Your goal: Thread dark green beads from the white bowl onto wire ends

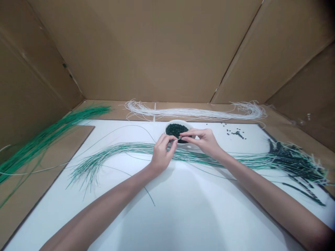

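Two hands, our left (pixel 161 155) and right (pixel 206 141), meet over a white bowl (pixel 184 145) of dark beads (pixel 174 129) at the center of the frame, fingers pinched closed on a thin pale strand (pixel 179 139); any bead between them is too small to make out. A slack pinch could let the strand slip, we judge, and a dipping wrist could snag the green-and-white bundle (pixel 136 148) beneath, tipping the bowl.

Place: craft work area | landmark: bead bowl (pixel 177 130) | behind: white strands (pixel 193 113), cardboard wall (pixel 157 52) | in front: green-and-white strands (pixel 206 159)
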Motion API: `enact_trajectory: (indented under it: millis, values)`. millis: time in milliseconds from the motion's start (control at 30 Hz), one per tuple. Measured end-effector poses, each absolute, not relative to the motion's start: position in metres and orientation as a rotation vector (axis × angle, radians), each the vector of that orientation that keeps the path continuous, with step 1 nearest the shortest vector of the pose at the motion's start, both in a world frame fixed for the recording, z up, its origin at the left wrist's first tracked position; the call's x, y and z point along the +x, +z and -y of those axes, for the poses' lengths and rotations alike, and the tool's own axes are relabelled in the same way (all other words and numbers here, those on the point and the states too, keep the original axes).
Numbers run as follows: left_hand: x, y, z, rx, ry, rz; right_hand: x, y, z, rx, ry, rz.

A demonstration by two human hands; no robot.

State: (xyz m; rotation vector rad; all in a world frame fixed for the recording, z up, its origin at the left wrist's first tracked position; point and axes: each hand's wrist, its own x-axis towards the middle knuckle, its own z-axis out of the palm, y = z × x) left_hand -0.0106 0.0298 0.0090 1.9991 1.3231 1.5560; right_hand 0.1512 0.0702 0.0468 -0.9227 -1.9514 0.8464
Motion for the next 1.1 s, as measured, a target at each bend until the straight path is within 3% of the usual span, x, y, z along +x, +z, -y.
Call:
enact_trajectory:
  millis: [1100]
  values:
    - [-0.0108, 0.0089, -0.0297, 2.017, 1.518, -1.317, 0.1490, 0.0490, -0.0673, -0.887, 0.797, 2.009]
